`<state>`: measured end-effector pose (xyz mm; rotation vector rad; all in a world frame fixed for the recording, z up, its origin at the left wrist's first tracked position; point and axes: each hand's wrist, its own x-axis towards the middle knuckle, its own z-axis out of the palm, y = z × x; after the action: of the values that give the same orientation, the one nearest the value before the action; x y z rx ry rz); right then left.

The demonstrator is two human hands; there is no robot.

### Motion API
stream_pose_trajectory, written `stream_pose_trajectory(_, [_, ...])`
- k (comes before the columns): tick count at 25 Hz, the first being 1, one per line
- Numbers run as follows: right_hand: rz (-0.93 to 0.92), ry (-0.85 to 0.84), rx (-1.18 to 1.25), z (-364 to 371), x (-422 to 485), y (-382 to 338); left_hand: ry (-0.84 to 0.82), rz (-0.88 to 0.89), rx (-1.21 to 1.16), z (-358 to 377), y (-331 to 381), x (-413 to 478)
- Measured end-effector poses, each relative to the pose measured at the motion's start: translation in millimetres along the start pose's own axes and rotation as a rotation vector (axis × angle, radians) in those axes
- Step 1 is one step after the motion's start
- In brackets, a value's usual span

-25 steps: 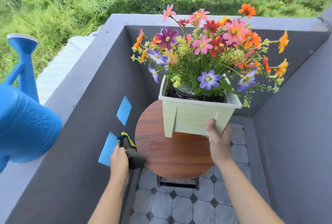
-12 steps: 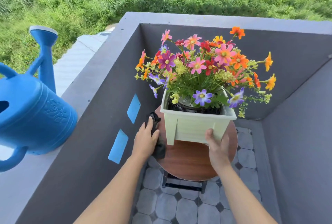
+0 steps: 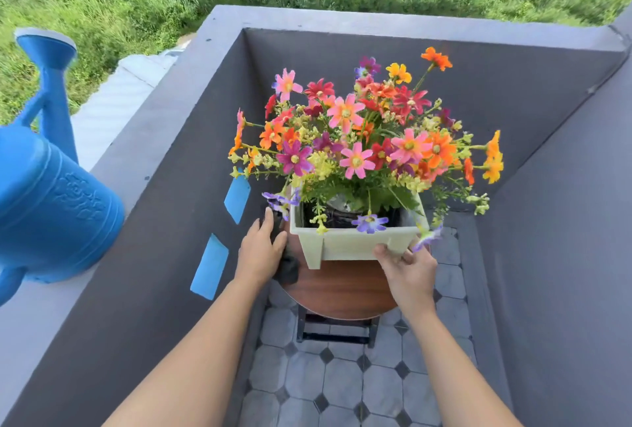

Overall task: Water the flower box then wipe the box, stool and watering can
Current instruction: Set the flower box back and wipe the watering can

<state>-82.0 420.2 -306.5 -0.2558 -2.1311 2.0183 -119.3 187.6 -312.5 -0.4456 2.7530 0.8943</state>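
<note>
On the round stool (image 3: 342, 293) in this balcony corner, the flower box (image 3: 355, 243) looks top-heavy to me. If the right hand (image 3: 408, 271) tugs too hard, or the wiping hand shoves its side, it could tip or skid off the wood and spill soil over the tiles. That right hand grips the box's near right corner, while the left hand (image 3: 261, 252) lies flat with fingers straight, pressing a dark cloth (image 3: 287, 271) onto the stool top just beside the box's left wall. Off on the ledge (image 3: 143, 139), the blue watering can (image 3: 51, 204) stands well apart from both hands.
</note>
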Motion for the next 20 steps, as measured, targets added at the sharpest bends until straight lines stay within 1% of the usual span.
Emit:
stream_pose_trajectory(4, [0.033,-0.009,0.033,-3,-8,9,0.005,0.016,0.028,-4,6,-7])
stream_pose_trajectory(7, [0.066,-0.034,-0.024,-7,-13,16,0.022,0.035,-0.007,-1,-2,-4])
stream_pose_trajectory(9, [0.057,-0.058,-0.088,-10,-13,22,0.009,-0.028,0.012,0,-6,-3])
stream_pose_trajectory(10, [0.051,-0.062,-0.105,-10,-13,22,0.004,-0.098,0.006,0,-4,-5])
stream_pose_trajectory(12, [0.080,-0.073,-0.063,-9,-13,18,0.007,-0.203,-0.043,1,0,-8])
stream_pose_trajectory(15, [0.119,-0.071,0.028,-5,-17,1,0.138,-0.195,-0.125,-1,-1,-12])
stream_pose_trajectory(17, [0.178,-0.023,0.100,-4,-26,-1,0.200,-0.152,-0.177,0,-10,-17])
stream_pose_trajectory(19, [0.239,0.094,0.095,-1,-49,1,0.223,-0.135,-0.280,-2,-19,-30])
stream_pose_trajectory(20, [0.248,0.165,0.080,3,-65,3,0.225,-0.156,-0.359,-5,-20,-42])
